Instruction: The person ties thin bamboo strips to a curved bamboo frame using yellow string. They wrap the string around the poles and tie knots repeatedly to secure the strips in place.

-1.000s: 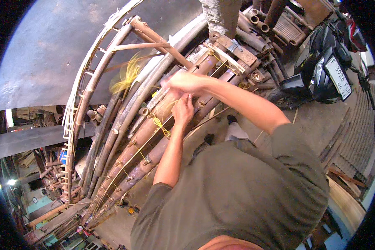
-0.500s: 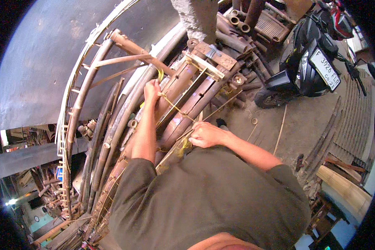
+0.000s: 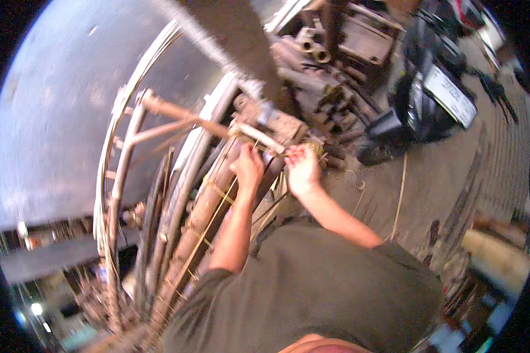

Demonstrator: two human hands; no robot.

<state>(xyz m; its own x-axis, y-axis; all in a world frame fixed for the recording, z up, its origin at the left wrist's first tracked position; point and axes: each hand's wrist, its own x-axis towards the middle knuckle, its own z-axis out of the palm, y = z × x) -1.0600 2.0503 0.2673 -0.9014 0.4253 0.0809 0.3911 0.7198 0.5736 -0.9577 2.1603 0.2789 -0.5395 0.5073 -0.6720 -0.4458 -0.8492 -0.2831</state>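
Two thick bamboo poles [image 3: 206, 206] run side by side in front of me, with a pale crosspiece [image 3: 264, 140] over their far end. Beside that crosspiece, my left hand [image 3: 249, 167] is closed, its fingertips pinching a thin strand of yellow string [image 3: 255, 143]. My right hand [image 3: 303, 169] is at the crosspiece's right end, fingers curled together. A yellow bundle of string [image 3: 317, 146] shows just behind those fingers. Blur hides exactly how the right fingers grip it. Further yellow ties cross the left pole nearer to me.
A curved bamboo frame [image 3: 119, 170] rises at the left before a dark grey panel [image 3: 59, 135]. Beyond the poles stands a rough pillar [image 3: 235, 44]. Cut bamboo pieces [image 3: 318, 88] lie piled behind, and a parked motorcycle [image 3: 415, 106] stands at the right.
Both hands have moved to the poles' far end and closer together; the right hand travelled up from near my body. The string stretched between them before no longer shows. The view has shifted and blurred.
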